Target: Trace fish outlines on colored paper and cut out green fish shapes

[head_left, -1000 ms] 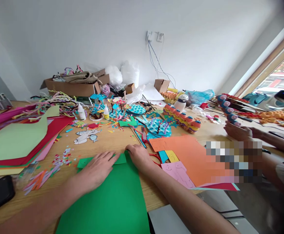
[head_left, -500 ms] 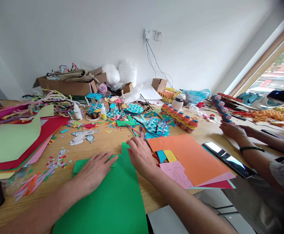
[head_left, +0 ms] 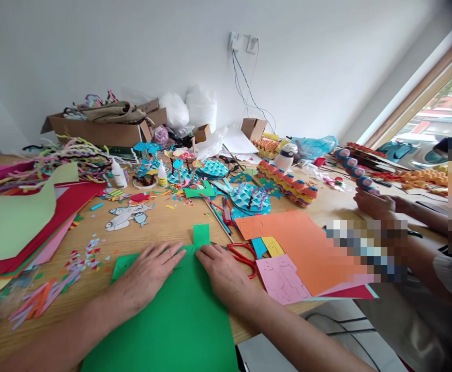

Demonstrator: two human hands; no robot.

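Observation:
A large sheet of green paper [head_left: 164, 336] lies in front of me, with a narrow strip [head_left: 201, 235] sticking out beyond its far edge. My left hand [head_left: 146, 276] rests flat on the sheet's far left part, fingers stretched out. Under and beside it shows a smaller green paper piece [head_left: 122, 265] with a drawn mark. My right hand [head_left: 228, 276] lies on the sheet at the base of the strip, fingers extended and close together. Just right of that hand are red-handled scissors [head_left: 254, 254], their blades partly hidden by it.
Orange paper [head_left: 299, 248] and a pink piece with drawn outlines [head_left: 282, 279] lie to the right. Coloured sheets [head_left: 16, 222] and paper scraps [head_left: 86, 254] are at left. Glue bottles [head_left: 119, 174] and crafts stand behind. Another person's hands [head_left: 375, 204] hold a segmented craft at right.
My right hand has come down and nearer, from above the strip onto its base, uncovering more of the strip and the red scissors. My left hand stays flat on the green paper.

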